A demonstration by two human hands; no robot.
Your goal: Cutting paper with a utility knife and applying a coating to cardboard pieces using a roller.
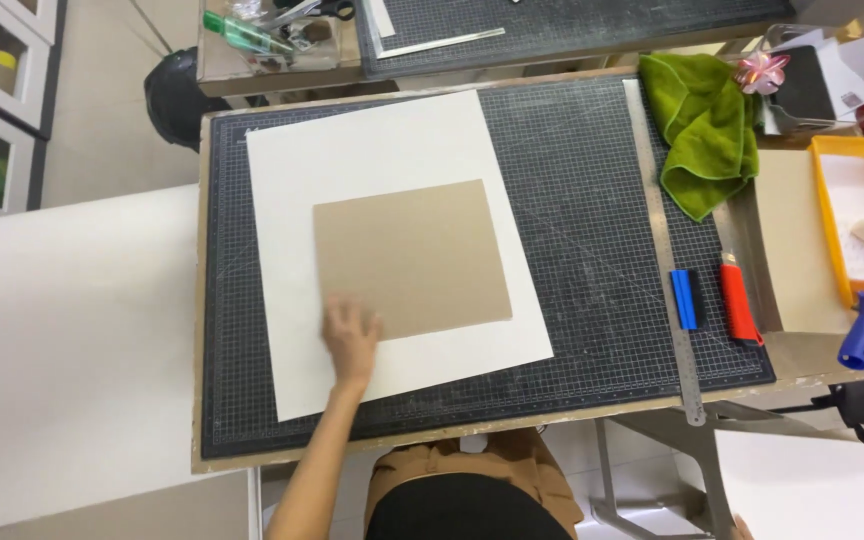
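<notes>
So the brown cardboard square [410, 258] sits on top of a bigger white sheet [392, 250], and both lie on the dark gridded cutting mat [592, 230] that covers most of the surface. The square is already a bit crooked against the mat's grid lines.

The risk I see is that the square is only pinned at one corner. The left hand [350, 335] rests flat at its lower left corner, half on the board and half on the white sheet, so any sideways nudge could probably pivot the board around that spot and throw it further off. The white sheet could also slide on the mat, since nothing else holds it.

Pose-wise, the left forearm comes up from the bottom edge, wrist fairly straight, palm down, fingers [337, 318] spread and loose, pressing rather than gripping anything. The picture is a bit blurry there, so exact fingertip contact is hard to call.

The right hand isn't clearly visible, just maybe a sliver at the bottom right by another white sheet [812, 480], so I can't say what it's doing.

Off to the right: metal ruler [674, 270], blue block [686, 298], red cutter [739, 300], green cloth [704, 130].
</notes>
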